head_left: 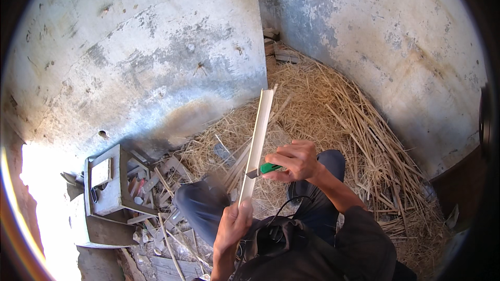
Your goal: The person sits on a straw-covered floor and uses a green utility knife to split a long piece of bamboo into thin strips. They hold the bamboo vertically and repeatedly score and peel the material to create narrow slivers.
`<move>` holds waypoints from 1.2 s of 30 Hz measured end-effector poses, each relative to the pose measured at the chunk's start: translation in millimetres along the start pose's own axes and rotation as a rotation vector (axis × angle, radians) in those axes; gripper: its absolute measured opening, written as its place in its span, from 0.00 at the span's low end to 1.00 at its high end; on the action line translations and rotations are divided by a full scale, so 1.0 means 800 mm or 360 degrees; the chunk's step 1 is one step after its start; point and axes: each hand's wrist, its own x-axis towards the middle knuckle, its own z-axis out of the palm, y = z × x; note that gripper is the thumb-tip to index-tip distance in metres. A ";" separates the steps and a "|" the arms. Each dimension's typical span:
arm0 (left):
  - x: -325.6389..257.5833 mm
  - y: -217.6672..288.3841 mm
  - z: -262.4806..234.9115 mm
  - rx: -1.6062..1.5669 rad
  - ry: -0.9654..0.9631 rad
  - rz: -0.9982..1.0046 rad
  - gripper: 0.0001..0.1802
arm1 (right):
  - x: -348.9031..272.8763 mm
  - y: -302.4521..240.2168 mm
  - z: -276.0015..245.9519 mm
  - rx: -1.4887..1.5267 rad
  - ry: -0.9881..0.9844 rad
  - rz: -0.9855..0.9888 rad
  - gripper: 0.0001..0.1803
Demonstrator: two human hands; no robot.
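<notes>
Left hand [233, 225]: closed around the strip [257, 143] bottom, keeping it upright and steady.
Right hand [294, 160]: closed on the knife [264, 169], blade against the strip edge.
Around: straw [333, 109], stool [107, 182].

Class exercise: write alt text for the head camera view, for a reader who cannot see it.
A person's left hand grips the lower end of a long pale strip while the right hand holds a green-handled knife against it. Behind lie a straw pile, grey concrete walls and scattered wood scraps.

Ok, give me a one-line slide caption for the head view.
Left hand steadies a pale split cane while right hand works it with a green-handled knife over straw.
</notes>
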 end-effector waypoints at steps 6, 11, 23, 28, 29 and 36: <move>-0.006 -0.034 -0.007 0.0081 0.0067 0.0030 0.29 | -0.001 0.036 0.018 0.0172 0.0245 0.0281 0.23; -0.010 -0.030 -0.015 -0.0044 0.0005 -0.0079 0.30 | 0.015 0.043 0.010 0.0089 0.0065 0.0177 0.18; -0.076 -0.065 -0.068 -0.0320 -0.0040 -0.0482 0.27 | -0.059 0.256 -0.023 -0.0232 0.0842 0.1287 0.28; -0.044 -0.056 -0.078 -0.0215 0.0060 -0.0272 0.27 | -0.053 0.191 -0.017 0.0349 0.0344 0.1251 0.29; -0.036 -0.049 -0.072 -0.0210 0.0069 -0.0221 0.27 | -0.057 0.178 0.000 0.0375 0.0249 0.1156 0.28; -0.006 -0.024 -0.039 -0.0070 0.0005 -0.0084 0.27 | -0.011 0.052 0.020 0.0550 -0.0058 0.0351 0.20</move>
